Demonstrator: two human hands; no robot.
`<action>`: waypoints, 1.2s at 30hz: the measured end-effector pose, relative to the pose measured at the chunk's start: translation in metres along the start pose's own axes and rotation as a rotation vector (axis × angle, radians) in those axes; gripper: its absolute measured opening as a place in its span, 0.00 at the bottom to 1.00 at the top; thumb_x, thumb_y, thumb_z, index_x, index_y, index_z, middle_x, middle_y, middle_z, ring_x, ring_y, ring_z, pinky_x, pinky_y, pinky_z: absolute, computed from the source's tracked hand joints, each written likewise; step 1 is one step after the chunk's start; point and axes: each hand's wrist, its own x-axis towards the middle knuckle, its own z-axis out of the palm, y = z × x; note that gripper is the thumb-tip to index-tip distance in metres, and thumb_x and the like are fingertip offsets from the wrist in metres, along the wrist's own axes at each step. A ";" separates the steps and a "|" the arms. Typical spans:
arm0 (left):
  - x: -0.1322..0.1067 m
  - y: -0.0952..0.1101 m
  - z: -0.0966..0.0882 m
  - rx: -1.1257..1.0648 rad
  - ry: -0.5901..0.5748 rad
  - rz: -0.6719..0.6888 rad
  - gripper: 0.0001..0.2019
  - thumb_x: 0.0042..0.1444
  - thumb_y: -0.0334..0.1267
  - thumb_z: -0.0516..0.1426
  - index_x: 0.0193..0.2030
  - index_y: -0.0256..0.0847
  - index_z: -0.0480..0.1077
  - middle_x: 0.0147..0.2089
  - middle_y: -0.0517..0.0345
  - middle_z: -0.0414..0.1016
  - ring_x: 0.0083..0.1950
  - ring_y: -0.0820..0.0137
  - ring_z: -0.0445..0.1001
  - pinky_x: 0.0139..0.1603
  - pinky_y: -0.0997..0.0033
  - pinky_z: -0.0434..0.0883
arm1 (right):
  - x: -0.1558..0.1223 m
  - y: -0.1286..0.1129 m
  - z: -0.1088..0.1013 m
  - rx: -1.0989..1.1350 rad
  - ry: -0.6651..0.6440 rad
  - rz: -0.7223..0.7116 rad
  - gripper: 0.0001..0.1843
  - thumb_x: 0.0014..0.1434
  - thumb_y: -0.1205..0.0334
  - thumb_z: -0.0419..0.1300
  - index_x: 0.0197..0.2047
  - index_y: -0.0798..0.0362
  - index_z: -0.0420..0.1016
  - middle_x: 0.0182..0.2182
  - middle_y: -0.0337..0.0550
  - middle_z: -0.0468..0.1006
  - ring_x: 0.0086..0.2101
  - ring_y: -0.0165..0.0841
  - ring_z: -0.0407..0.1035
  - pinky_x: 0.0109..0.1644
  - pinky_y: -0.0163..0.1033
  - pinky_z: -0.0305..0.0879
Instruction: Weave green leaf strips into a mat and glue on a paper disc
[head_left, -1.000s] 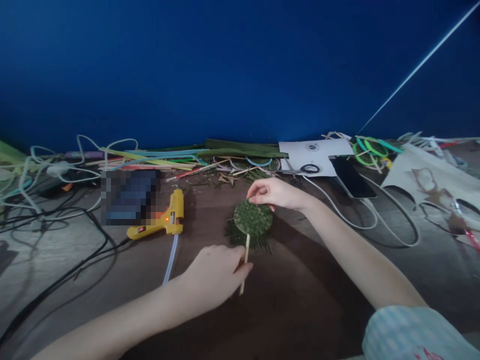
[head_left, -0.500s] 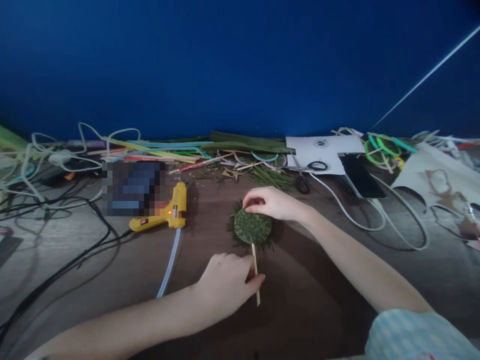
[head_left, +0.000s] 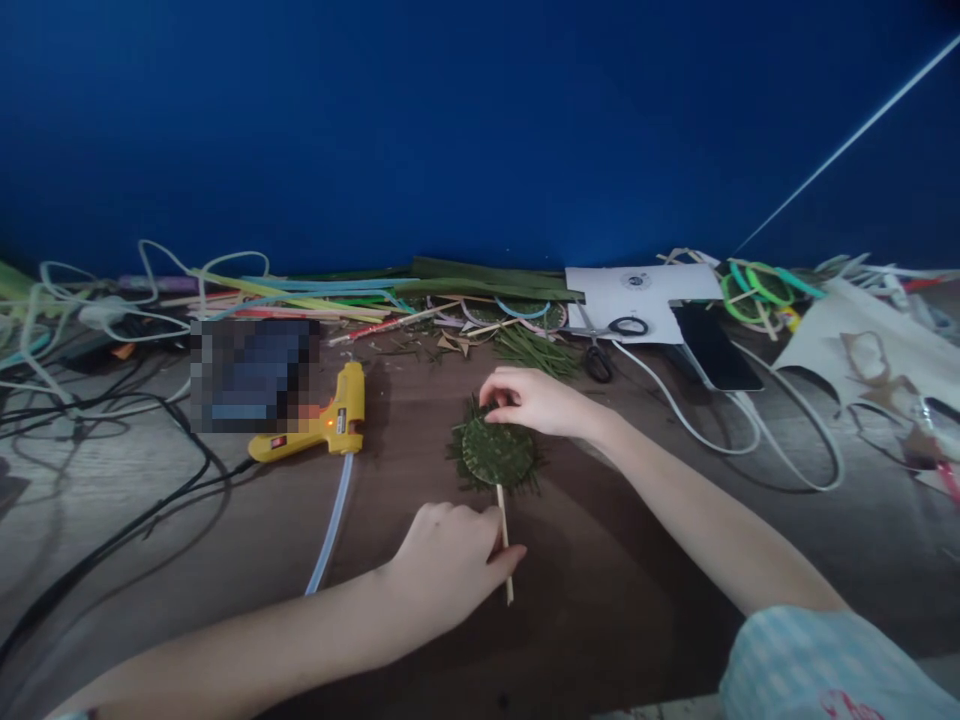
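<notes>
A round, dark green disc (head_left: 499,455) with thin spiky strips around its rim is joined to a pale wooden stick (head_left: 503,515). My left hand (head_left: 454,560) is closed round the stick below the disc, thumb on its right side. At the disc's upper edge my right hand (head_left: 517,395) pinches with thumb and forefinger; whatever lies between those fingertips is too small to make out. To the left rests a yellow hot glue gun (head_left: 345,415), its light glowing orange and a clear glue stick (head_left: 330,525) poking out of its back.
Scissors (head_left: 598,360) and white paper (head_left: 641,285) lie behind, beside a phone (head_left: 716,350) on a white cable. Green strips (head_left: 540,350) and coloured sticks (head_left: 300,295) run along the blue wall (head_left: 480,130). Tangled cables (head_left: 67,340) fill the left side; cut cardboard (head_left: 877,340) lies right.
The whole view has shifted slightly. Both hands keep nearly the same hold, and more of the spiky strips show around the disc's rim.
</notes>
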 end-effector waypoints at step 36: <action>0.023 -0.062 -0.025 0.050 0.358 0.324 0.15 0.57 0.38 0.52 0.51 0.42 0.63 0.56 0.51 0.66 0.58 0.62 0.62 0.56 0.58 0.61 | -0.009 0.012 -0.037 -0.024 -0.107 0.252 0.07 0.52 0.60 0.56 0.33 0.52 0.72 0.29 0.40 0.74 0.27 0.28 0.64 0.31 0.35 0.58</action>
